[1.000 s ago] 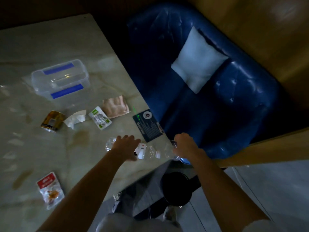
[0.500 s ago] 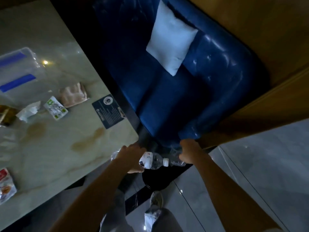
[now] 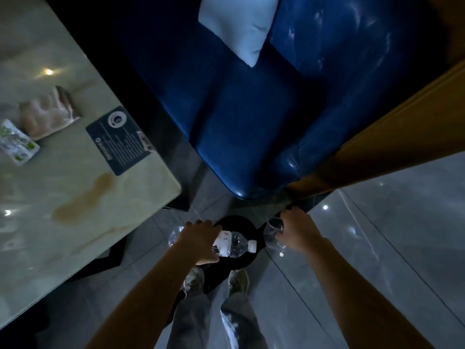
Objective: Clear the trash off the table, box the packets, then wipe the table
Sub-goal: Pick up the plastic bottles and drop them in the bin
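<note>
My left hand (image 3: 198,241) grips a clear plastic bottle (image 3: 235,245) with a white label and white cap, held on its side over a black round trash bin (image 3: 245,222) on the floor. My right hand (image 3: 298,234) holds a second clear, crumpled plastic piece (image 3: 271,234), just right of the bin; I cannot tell whether it is a bottle or a cup. On the pale marble table (image 3: 100,205) at the left lie a pinkish packet (image 3: 47,114) and a white-and-green packet (image 3: 16,142). Brown stains (image 3: 83,200) mark the table near its corner.
A dark printed card (image 3: 120,139) lies near the table's right edge. A blue sofa (image 3: 251,117) with a white cushion (image 3: 239,23) stands beyond the bin. A wooden panel (image 3: 392,147) runs at the right. My shoes (image 3: 237,280) stand on the glossy grey floor by the bin.
Both hands have carried the plastic pieces off the table and down over the bin. The view has swung right and down, so the box, can and tissue are out of sight.
</note>
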